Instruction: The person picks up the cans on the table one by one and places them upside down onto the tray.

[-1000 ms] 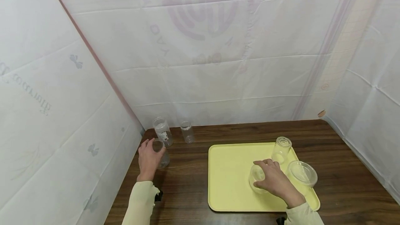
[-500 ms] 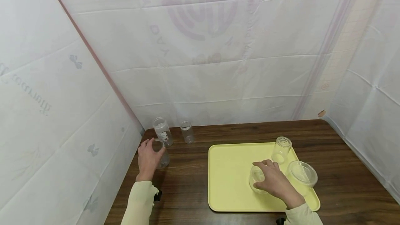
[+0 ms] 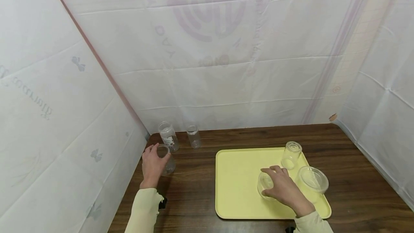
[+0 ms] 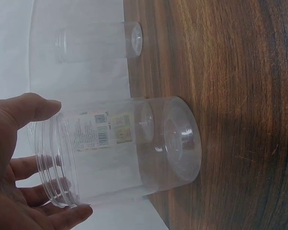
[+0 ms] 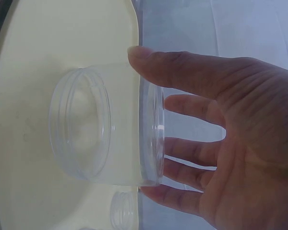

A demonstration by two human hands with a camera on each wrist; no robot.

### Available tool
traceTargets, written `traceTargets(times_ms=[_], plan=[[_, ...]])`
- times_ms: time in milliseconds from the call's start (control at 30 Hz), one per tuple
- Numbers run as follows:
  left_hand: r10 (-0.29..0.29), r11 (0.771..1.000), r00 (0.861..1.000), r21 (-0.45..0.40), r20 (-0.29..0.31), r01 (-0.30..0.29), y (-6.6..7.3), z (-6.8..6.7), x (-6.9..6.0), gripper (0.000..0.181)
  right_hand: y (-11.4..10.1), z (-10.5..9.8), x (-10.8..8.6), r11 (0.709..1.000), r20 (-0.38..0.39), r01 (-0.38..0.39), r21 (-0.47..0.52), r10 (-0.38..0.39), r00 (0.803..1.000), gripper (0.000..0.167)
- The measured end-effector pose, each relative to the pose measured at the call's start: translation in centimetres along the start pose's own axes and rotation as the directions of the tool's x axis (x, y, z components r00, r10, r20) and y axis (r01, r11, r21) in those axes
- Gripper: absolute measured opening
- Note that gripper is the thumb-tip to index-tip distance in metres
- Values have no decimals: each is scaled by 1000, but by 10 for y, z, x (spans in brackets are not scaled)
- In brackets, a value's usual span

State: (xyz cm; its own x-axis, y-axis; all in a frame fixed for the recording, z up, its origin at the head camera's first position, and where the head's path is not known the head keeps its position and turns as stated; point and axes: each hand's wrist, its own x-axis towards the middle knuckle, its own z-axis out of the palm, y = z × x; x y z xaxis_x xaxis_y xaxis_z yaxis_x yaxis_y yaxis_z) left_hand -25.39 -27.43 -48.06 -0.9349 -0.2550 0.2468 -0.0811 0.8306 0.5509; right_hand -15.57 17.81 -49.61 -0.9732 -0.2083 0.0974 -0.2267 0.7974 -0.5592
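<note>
My left hand (image 3: 153, 164) holds a clear plastic jar (image 3: 169, 167) by its threaded rim, thumb on one side and fingers on the other. This open-mouthed jar (image 4: 170, 158) stands upright on the wooden table. On the yellow tray (image 3: 236, 182), my right hand (image 3: 283, 188) holds a second clear jar (image 3: 264, 185) that is upside down. The right wrist view has this jar's (image 5: 122, 129) threaded mouth against the tray, with thumb and fingers around its base end.
Behind the left hand stand a labelled clear jar (image 3: 169, 137) and a narrower clear jar (image 3: 194, 138). A tall inverted jar (image 3: 291, 154) and a wide one (image 3: 312, 181) sit on the tray's right side. White sheets (image 3: 226, 89) wall the table (image 3: 187, 200).
</note>
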Motion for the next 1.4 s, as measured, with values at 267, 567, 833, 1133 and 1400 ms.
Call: traceTargets(times_ms=[267, 567, 833, 1133, 1400], plan=[[8, 1000, 1000, -20, -21, -9, -1, 1, -2, 73, -1, -1, 0, 1000, 11, 0, 8, 0, 1000, 72], [6, 999, 1000, -42, -24, -7, 1, -1, -2, 71, -2, -1, 1, 999, -38, 27, 31, -26, 999, 65], [-4, 997, 999, -83, -37, 1, 4, -3, -6, 70, -5, -2, 3, 996, -126, 70, 50, -63, 990, 57], [-27, 988, 998, -151, -64, 17, 12, -8, -13, 70, -7, -1, 5, 987, -233, 139, 85, -116, 966, 52], [-55, 976, 997, -215, -60, 41, 20, -11, -21, 70, -8, 1, 8, 978, -242, 153, 140, -116, 963, 52]])
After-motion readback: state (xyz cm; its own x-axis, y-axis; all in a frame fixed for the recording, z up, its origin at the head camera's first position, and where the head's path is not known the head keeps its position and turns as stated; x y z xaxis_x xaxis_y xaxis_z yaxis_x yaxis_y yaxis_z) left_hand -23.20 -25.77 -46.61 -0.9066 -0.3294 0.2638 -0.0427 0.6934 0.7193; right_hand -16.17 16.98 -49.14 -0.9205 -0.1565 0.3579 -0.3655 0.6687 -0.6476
